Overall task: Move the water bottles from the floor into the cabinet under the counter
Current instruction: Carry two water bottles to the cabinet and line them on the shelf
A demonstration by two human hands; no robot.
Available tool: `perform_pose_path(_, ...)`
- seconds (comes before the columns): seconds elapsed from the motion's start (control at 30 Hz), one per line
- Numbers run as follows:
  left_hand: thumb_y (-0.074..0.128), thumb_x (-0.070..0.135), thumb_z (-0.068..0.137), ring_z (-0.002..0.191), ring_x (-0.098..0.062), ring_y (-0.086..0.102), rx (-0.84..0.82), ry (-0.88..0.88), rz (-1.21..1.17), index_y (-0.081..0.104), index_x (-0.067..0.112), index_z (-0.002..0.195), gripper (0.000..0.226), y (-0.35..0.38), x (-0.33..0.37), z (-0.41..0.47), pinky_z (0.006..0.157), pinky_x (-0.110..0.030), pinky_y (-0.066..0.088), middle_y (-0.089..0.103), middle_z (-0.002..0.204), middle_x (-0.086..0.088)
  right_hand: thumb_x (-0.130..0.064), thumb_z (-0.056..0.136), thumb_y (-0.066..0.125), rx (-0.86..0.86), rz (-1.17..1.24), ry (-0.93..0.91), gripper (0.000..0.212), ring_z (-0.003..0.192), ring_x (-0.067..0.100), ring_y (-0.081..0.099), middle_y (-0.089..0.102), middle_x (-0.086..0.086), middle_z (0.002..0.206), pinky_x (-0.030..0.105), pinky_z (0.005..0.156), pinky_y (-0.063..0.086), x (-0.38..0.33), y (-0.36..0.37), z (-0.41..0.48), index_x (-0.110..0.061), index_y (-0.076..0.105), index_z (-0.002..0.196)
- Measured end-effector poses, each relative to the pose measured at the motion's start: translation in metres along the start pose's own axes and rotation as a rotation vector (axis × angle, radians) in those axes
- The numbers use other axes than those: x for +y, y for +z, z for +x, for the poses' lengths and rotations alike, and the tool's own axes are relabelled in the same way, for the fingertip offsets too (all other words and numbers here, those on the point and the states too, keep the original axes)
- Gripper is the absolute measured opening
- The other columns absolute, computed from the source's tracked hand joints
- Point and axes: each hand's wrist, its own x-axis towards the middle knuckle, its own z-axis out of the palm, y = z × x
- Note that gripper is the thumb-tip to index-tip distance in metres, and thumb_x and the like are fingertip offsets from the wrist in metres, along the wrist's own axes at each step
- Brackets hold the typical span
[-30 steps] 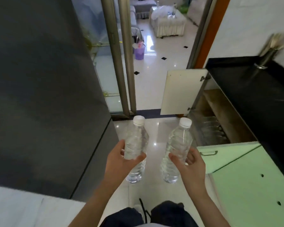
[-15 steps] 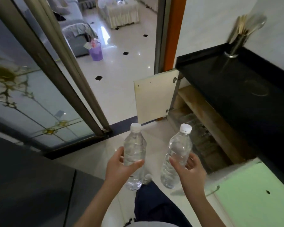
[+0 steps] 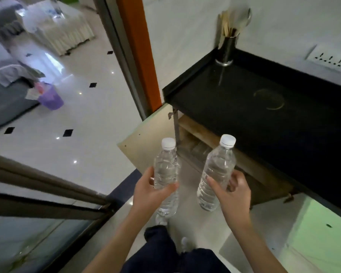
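Observation:
My left hand (image 3: pixel 149 191) grips one clear water bottle (image 3: pixel 166 170) with a white cap, held upright in the air. My right hand (image 3: pixel 233 192) grips a second clear bottle (image 3: pixel 218 170), also upright and tilted slightly right. Both bottles hang in front of the open cabinet (image 3: pixel 203 142) under the black counter (image 3: pixel 244 107). The cabinet's beige door (image 3: pixel 146 138) stands swung open to the left. Inside I see a wooden shelf and dim shapes that I cannot make out.
A green cabinet door (image 3: pixel 321 239) stands open at the lower right. A metal utensil holder (image 3: pixel 227 50) sits on the counter's far corner. A glass sliding door frame (image 3: pixel 47 186) runs along the left. My legs (image 3: pixel 165 251) are below the bottles. A purple bin (image 3: pixel 50 97) stands beyond the doorway.
The view has swung right and closer to the counter. Both hands have carried their bottles toward the open cabinet, keeping the same grip.

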Motion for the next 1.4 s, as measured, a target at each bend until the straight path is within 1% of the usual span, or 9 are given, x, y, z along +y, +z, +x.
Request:
perform_pose_path(0.1,0.088,0.018,0.069,0.084,-0.004,0.07,-0.144,-0.02,0.041,0.067,0.031,0.102,0.042,0.015,-0.009,0.046,0.074,-0.025,0.057,0.074,0.092,0.013,-0.019,0.071,0.089,0.111,0.082,0.072,0.054,0.088,0.0,0.07,0.073,-0.005,0.102,0.02,0.072,0.057,0.015,0.011,0.016,-0.016,0.06,0.117)
perform_pose_path(0.2,0.088,0.016,0.068,0.082,-0.001,0.069,-0.286,-0.023,0.113,0.067,0.031,0.102,0.042,0.033,-0.031,0.095,0.07,-0.017,0.053,0.073,0.091,0.015,-0.011,0.072,0.087,0.236,0.128,0.126,0.05,0.086,0.001,0.07,0.074,-0.002,0.1,0.015,0.067,0.055,0.045,0.027,0.033,-0.013,0.061,0.115)
perform_pose_path(0.4,0.088,0.03,0.066,0.08,0.003,0.066,-0.484,-0.025,0.255,0.064,0.034,0.1,0.042,0.082,-0.103,0.197,0.072,-0.018,0.049,0.071,0.091,0.018,-0.01,0.071,0.088,0.454,0.118,0.205,0.048,0.094,0.012,0.071,0.074,-0.008,0.1,0.039,0.086,0.058,0.135,0.06,0.085,-0.033,0.063,0.106)
perform_pose_path(0.63,0.09,0.019,0.063,0.084,0.006,0.062,-0.561,0.046,0.275,0.06,0.036,0.1,0.051,0.15,-0.203,0.282,0.069,-0.007,0.045,0.066,0.092,0.028,-0.006,0.069,0.088,0.588,0.126,0.259,0.053,0.101,0.016,0.069,0.072,-0.006,0.106,0.049,0.095,0.055,0.256,0.08,0.141,-0.03,0.063,0.11)
perform_pose_path(0.77,0.09,0.016,0.063,0.082,0.006,0.062,-0.568,0.056,0.261,0.062,0.029,0.104,0.051,0.199,-0.267,0.323,0.069,-0.008,0.047,0.067,0.09,0.026,-0.005,0.07,0.087,0.612,0.107,0.283,0.053,0.102,0.014,0.067,0.071,-0.007,0.108,0.048,0.097,0.054,0.327,0.084,0.174,-0.025,0.063,0.113)
perform_pose_path(1.03,0.088,0.039,0.052,0.084,-0.01,0.072,-0.661,0.07,0.257,0.066,0.025,0.103,0.058,0.298,-0.393,0.419,0.078,-0.035,0.058,0.075,0.09,0.008,-0.005,0.068,0.089,0.582,0.106,0.27,0.054,0.097,0.017,0.07,0.074,-0.003,0.107,0.045,0.093,0.056,0.481,0.081,0.262,-0.024,0.066,0.112)
perform_pose_path(1.17,0.09,0.009,0.063,0.071,-0.005,0.07,-0.675,0.111,0.218,0.067,0.017,0.095,0.04,0.345,-0.458,0.461,0.062,-0.018,0.05,0.075,0.08,0.007,-0.005,0.066,0.089,0.555,0.053,0.217,0.053,0.092,0.009,0.071,0.075,-0.007,0.105,0.03,0.084,0.057,0.558,0.07,0.309,-0.024,0.066,0.11)
perform_pose_path(1.23,0.088,0.003,0.064,0.071,-0.009,0.071,-0.691,0.104,0.172,0.068,0.014,0.095,0.038,0.365,-0.489,0.477,0.061,-0.018,0.051,0.076,0.081,0.001,-0.006,0.065,0.089,0.556,0.039,0.198,0.055,0.096,0.011,0.069,0.074,-0.007,0.105,0.023,0.079,0.054,0.595,0.067,0.33,-0.022,0.065,0.112)
perform_pose_path(1.4,0.089,0.022,0.051,0.074,-0.013,0.072,-0.727,0.133,0.107,0.07,0.013,0.094,0.048,0.401,-0.546,0.511,0.063,-0.022,0.052,0.077,0.083,-0.003,-0.001,0.066,0.088,0.57,-0.006,0.106,0.049,0.088,0.0,0.07,0.076,-0.015,0.091,0.018,0.07,0.054,0.657,0.065,0.368,-0.026,0.069,0.104)
